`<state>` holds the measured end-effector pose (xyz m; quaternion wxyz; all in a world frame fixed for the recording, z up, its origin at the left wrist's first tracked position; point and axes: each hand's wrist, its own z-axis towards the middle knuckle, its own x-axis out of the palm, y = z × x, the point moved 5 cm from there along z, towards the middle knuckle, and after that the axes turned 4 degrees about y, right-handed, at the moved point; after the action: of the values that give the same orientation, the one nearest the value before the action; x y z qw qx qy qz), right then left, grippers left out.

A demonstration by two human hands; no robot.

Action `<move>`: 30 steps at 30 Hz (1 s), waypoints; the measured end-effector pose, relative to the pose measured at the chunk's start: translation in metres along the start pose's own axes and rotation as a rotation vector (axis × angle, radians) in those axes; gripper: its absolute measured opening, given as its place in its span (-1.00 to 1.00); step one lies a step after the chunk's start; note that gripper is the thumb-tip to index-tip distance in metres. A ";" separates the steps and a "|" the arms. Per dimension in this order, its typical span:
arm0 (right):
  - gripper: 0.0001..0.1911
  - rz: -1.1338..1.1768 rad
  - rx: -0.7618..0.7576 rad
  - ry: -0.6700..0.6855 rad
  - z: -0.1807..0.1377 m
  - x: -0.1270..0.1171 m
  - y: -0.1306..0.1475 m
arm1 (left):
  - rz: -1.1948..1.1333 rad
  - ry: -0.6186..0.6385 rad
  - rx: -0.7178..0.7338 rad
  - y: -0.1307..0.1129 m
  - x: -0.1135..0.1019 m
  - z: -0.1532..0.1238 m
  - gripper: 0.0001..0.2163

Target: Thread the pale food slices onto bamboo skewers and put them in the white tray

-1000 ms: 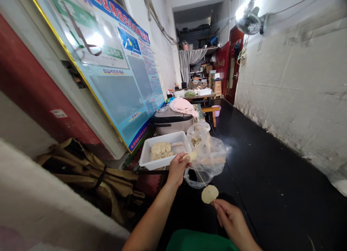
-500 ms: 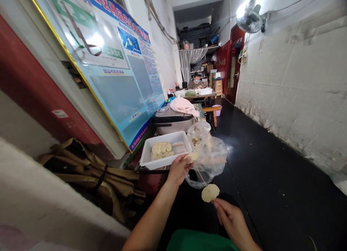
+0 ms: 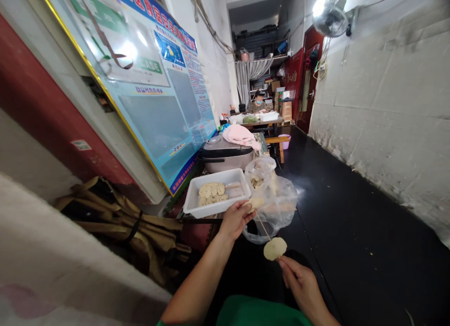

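Note:
Between the fingers of my left hand [image 3: 237, 220] is a pale, thin round slice [image 3: 256, 204], which looks like potato. My right hand [image 3: 299, 280] pinches the lower end of a thin wooden skewer [image 3: 262, 224]. A second pale slice [image 3: 275, 248] is threaded on that skewer, just above my right fingertips. The skewer's upper end meets the slice in my left hand; whether it has gone through I cannot tell. Beyond my left hand, a white plastic tray [image 3: 191, 205] holds several slices on skewers [image 3: 212, 191]. A clear plastic bag [image 3: 286, 194] with more slices sits beside the tray.
Behind the tray stands a grey lidded cooker [image 3: 225, 162] with a pink cloth [image 3: 241, 135] on top. A wooden bench [image 3: 277, 140] and a purple bucket [image 3: 284, 142] are farther off. Another person [image 3: 259, 104] sits at the far table. Folded brown fabric [image 3: 116, 223] leans at left.
The view has shifted slightly, so the surroundings sit a little differently in frame. Both hands keep their grip on the slice and the skewer, with little movement between them.

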<state>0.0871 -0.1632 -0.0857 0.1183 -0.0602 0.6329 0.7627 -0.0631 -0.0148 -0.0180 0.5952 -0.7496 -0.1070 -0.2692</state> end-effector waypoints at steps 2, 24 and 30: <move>-0.55 -0.002 0.006 -0.013 0.001 0.000 -0.002 | -0.001 0.006 -0.009 0.002 0.001 0.000 -0.80; -0.52 -0.011 0.096 0.144 -0.001 -0.010 0.015 | 0.056 -0.015 0.114 0.003 0.008 -0.005 -0.67; -0.50 -0.005 0.108 0.143 -0.001 -0.012 0.018 | 0.068 0.001 0.111 0.004 0.014 -0.007 -0.65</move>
<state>0.0939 -0.1683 -0.0655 0.0775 -0.1095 0.6799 0.7209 -0.0516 -0.0248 -0.0125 0.6446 -0.7185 -0.0962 -0.2428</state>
